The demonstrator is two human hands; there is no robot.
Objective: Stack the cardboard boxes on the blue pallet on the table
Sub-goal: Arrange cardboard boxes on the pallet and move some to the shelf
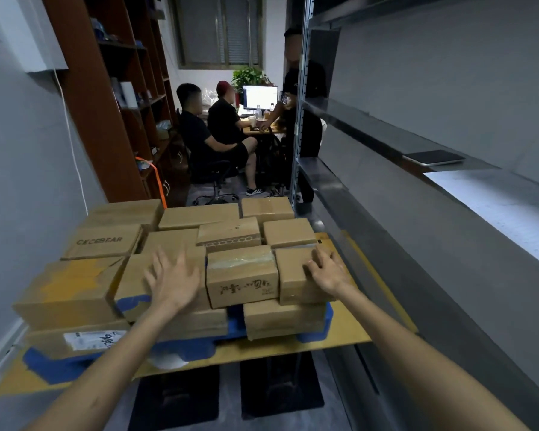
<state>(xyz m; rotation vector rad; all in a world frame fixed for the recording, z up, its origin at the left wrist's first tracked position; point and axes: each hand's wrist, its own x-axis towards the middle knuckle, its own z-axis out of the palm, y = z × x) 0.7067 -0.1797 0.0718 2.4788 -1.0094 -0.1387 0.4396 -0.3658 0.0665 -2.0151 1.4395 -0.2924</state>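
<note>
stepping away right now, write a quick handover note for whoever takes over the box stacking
Left hand: open, fingers spread, over the blue-taped box at the front; contact unclear.
Right hand: fingers bent on top of the front right box; grip uncertain.
Things: cardboard boxes sit two layers deep on the blue pallet, which lies on the table.
Done: many boxes stacked.
Left: probably square up the front row; no loose boxes in view.

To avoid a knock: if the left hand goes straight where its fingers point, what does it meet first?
Probably the plain box behind the blue-taped box; the left hand may pass over it, depth is unclear.
</note>
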